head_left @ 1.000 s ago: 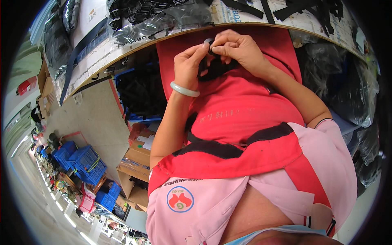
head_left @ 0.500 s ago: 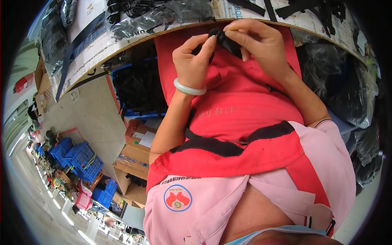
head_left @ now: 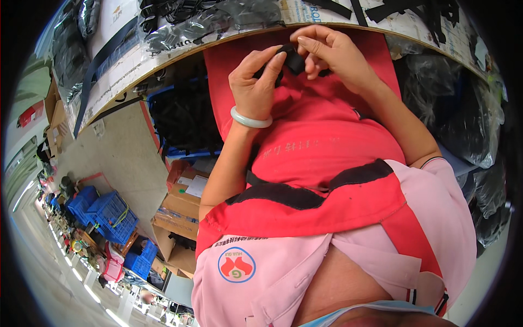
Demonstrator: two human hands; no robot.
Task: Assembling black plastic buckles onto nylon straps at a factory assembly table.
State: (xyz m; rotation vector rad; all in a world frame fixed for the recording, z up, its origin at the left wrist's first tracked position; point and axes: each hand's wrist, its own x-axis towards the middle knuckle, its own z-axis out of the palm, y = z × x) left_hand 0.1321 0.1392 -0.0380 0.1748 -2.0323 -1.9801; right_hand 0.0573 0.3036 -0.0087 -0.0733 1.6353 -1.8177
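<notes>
My left hand (head_left: 255, 79), with a pale bangle (head_left: 251, 117) at its wrist, pinches a black webbing strap (head_left: 295, 61) between thumb and forefinger. A dark part at the pinch may be a buckle; it is too small to make out. Close on the right is my right hand (head_left: 339, 57), its fingers curled at the strap's other side. A bit of black shows behind its lower fingers, so the strap seems to pass there. Both hands are above the red apron (head_left: 327, 131), just below the table edge.
Across the top runs a curved worktable (head_left: 185, 54) with bagged black parts (head_left: 212, 27) and loose black straps (head_left: 403, 11). Beneath it stands a blue crate (head_left: 158, 109) of black pieces. Cardboard boxes (head_left: 177, 210) and blue crates (head_left: 111, 215) are at left, plastic bags (head_left: 463, 109) at right.
My right thumb and forefinger have shifted slightly left and up off the strap's top. The strap's visible part now hangs shorter and folded between the hands. My left hand has barely moved.
</notes>
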